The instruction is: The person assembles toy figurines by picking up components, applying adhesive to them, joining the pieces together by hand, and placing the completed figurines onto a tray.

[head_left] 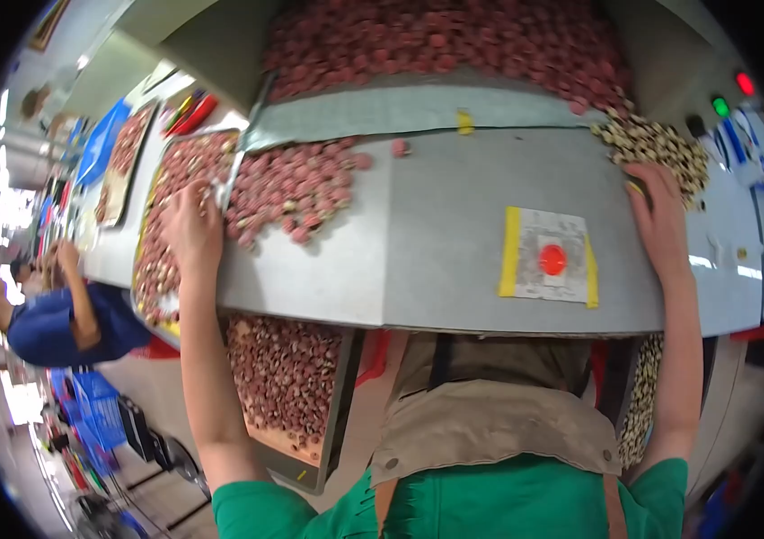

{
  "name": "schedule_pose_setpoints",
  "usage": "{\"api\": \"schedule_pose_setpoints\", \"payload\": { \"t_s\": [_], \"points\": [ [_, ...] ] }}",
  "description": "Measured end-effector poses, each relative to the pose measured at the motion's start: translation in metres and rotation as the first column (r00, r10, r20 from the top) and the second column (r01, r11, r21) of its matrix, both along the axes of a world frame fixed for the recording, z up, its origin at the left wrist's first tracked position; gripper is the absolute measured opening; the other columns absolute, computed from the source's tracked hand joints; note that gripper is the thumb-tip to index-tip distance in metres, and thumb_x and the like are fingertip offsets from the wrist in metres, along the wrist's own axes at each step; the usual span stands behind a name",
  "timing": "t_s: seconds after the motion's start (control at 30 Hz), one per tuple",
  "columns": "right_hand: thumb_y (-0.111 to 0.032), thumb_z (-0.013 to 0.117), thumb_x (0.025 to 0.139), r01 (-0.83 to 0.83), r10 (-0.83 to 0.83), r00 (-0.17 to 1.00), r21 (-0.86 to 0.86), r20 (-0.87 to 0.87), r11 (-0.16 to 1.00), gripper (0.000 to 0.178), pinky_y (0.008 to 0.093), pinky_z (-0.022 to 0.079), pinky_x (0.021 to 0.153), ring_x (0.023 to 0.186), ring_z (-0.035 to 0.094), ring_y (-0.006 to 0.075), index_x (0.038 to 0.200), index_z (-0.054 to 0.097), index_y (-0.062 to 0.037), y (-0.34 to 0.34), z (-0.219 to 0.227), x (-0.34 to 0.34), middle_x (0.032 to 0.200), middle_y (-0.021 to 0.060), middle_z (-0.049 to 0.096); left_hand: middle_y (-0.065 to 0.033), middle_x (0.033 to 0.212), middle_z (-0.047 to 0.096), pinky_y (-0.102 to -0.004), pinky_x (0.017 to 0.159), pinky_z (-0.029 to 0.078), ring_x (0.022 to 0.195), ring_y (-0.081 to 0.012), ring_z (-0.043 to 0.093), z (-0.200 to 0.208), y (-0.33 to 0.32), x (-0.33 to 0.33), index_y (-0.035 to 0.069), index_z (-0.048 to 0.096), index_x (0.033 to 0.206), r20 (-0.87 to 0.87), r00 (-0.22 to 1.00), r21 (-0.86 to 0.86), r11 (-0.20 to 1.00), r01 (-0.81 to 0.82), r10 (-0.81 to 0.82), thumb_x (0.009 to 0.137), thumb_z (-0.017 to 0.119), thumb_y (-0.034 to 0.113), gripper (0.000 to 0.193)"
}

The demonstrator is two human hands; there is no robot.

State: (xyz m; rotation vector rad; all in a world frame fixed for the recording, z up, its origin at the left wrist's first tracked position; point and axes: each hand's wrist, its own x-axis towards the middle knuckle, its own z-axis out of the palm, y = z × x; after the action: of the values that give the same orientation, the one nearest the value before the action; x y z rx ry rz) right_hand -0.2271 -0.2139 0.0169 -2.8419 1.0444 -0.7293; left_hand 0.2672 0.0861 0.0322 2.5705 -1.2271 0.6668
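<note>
My left hand [193, 226] is at the right rim of a long tray [141, 235] full of small round pink pieces. Its fingers are curled, and whatever may be in them is hidden. Beside it, a loose heap of pink pieces [287, 189] lies on the grey metal worktop [454, 189]. On the far right, my right hand [658, 211] touches the near edge of a pile of cream-and-dark pieces [660, 153]. Something small, dark and yellowish shows between its thumb and bent fingers; its kind is unclear.
A large bin of pink pieces [454, 40] opens behind a pale lip [355, 112]. A taped-down card with a red disc [552, 260] lies mid-worktop. Below are an open drawer of pieces [287, 386] and a narrower one [640, 395]. A co-worker in blue [67, 323] sits left.
</note>
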Motion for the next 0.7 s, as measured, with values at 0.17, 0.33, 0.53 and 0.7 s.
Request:
{"api": "schedule_pose_setpoints", "payload": {
  "t_s": [0.17,0.33,0.53,0.7],
  "points": [
    [-0.006,0.060,0.087,0.060,-0.094,0.979,0.189,0.180,0.980,0.028,0.0320,0.046,0.076,0.084,0.056,0.0222,0.114,0.054,-0.0036,0.008,-0.009,0.012,0.105,0.0106,0.055,-0.0134,0.102,0.061,-0.0408,0.082,0.046,0.092,-0.0316,0.058,0.007,-0.088,-0.074,0.008,0.062,0.108,-0.103,0.908,-0.195,0.904,0.381,-0.406,0.088,0.059,0.021,0.025],
    [-0.007,0.061,0.086,0.025,-0.085,0.967,0.244,0.239,0.969,0.020,0.0315,0.046,0.071,0.082,0.056,0.0230,0.105,0.055,-0.0025,0.007,-0.008,0.006,0.101,0.0104,0.056,-0.0181,0.102,0.061,-0.0420,0.075,0.050,0.090,-0.0364,0.060,-0.013,-0.205,-0.127,0.004,0.062,0.100,-0.177,0.786,-0.273,0.797,0.539,-0.592,0.083,0.062,0.025,0.027],
    [-0.008,0.062,0.085,0.016,-0.042,0.977,0.126,0.210,0.992,0.020,0.0329,0.049,0.077,0.091,0.058,0.0269,0.104,0.057,-0.0038,-0.001,-0.011,0.004,0.101,0.0114,0.056,-0.0246,0.099,0.060,-0.0440,0.077,0.050,0.091,-0.0384,0.060,-0.027,-0.243,-0.125,0.003,0.063,0.101,-0.136,0.872,-0.119,0.881,0.457,-0.471,0.082,0.063,0.028,0.031],
    [-0.013,0.063,0.086,-0.021,-0.001,0.985,0.122,0.174,0.992,0.034,0.0332,0.050,0.078,0.094,0.058,0.0268,0.120,0.056,-0.0101,-0.003,-0.010,-0.003,0.107,0.0105,0.055,-0.0145,0.101,0.059,-0.0357,0.078,0.048,0.089,-0.0297,0.059,-0.015,-0.219,-0.131,0.006,0.063,0.101,-0.222,0.777,-0.248,0.805,0.540,-0.589,0.086,0.063,0.026,0.025]
  ]
}}
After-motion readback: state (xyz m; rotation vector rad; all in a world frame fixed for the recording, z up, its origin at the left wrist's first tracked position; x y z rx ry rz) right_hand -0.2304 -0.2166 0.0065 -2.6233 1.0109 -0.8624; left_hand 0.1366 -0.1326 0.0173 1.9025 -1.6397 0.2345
